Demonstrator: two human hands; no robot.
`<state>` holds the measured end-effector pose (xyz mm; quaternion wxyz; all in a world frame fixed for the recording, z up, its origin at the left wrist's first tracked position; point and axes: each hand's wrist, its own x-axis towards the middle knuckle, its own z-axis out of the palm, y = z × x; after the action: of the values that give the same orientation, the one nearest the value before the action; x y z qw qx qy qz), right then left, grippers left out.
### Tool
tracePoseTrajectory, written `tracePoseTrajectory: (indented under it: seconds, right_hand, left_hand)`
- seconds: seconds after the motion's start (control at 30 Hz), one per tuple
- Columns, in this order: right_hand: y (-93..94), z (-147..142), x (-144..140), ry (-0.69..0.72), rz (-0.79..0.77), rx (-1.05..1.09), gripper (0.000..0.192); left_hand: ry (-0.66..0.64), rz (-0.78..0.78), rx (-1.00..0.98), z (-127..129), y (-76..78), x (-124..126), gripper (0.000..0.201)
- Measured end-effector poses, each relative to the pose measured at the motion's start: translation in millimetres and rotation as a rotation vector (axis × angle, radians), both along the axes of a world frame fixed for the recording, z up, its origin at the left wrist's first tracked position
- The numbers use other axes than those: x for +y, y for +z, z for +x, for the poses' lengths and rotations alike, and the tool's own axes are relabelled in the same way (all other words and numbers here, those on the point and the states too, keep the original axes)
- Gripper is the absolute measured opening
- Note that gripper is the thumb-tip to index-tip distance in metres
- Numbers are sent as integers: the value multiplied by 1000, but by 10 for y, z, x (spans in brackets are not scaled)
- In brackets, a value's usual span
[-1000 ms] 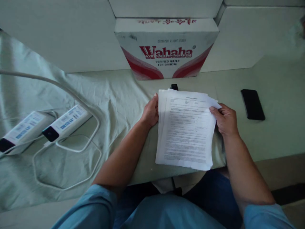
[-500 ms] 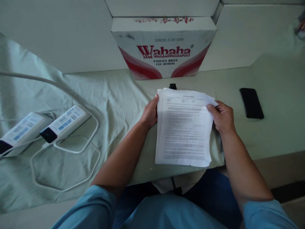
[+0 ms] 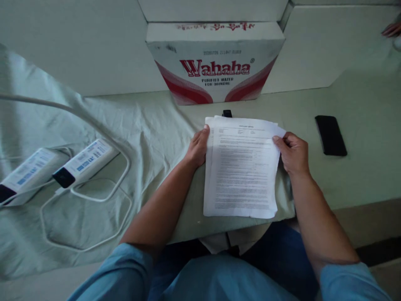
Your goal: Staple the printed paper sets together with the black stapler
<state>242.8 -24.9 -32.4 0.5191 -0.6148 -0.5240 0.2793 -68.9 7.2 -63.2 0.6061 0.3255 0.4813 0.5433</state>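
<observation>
A few printed paper sheets (image 3: 242,171) lie loosely stacked in front of me, their left edges slightly out of line. My left hand (image 3: 198,146) grips the stack's left edge, thumb on top and the other fingers mostly hidden. At the upper right corner, my right hand (image 3: 292,151) pinches the paper between thumb and fingers, and that corner is lifted a little. Just behind the sheets' top edge a small black object (image 3: 227,113) sticks out, partly covered; its kind I cannot tell.
A Wahaba-style white and red carton printed "Wahaha" (image 3: 216,71) stands at the back against white panels. A black smartphone (image 3: 331,135) lies to the right. Two white power banks (image 3: 86,162) with a white cable (image 3: 125,167) lie left on the green cloth (image 3: 159,138). Another person's hand (image 3: 392,30) shows far right.
Both hands and the sheets have barely shifted; the top right corner of the paper is turned slightly differently. At the far upper right, the other person's hand has moved.
</observation>
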Motion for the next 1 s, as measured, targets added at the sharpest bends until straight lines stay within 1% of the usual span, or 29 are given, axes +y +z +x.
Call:
tracePoseTrajectory:
  seconds: [0.13, 0.27, 0.4, 0.57, 0.73, 0.9, 0.93, 1.0]
  right_hand:
    - [35, 182, 16, -122, 54, 66, 30]
    - [70, 313, 37, -154, 74, 193, 39]
    - [58, 203, 41, -107, 12, 228, 41]
    - [35, -28, 24, -58, -29, 199, 34]
    - [34, -95, -4, -49, 3, 134, 31]
    - [28, -114, -23, -12, 32, 63, 34]
    - [31, -122, -27, -10, 30, 50, 34]
    - [43, -140, -36, -9, 27, 29, 35]
  left_hand:
    - [38, 60, 58, 29, 36, -15, 51]
    - [33, 82, 74, 59, 91, -24, 50]
    - [49, 65, 129, 51, 137, -41, 47]
    - [57, 54, 126, 58, 197, -66, 45]
    - [74, 67, 109, 65, 125, -52, 43]
    - [97, 44, 88, 52, 68, -45, 42]
    - [92, 46, 79, 48, 68, -47, 42]
    - [42, 49, 42, 43, 83, -54, 43]
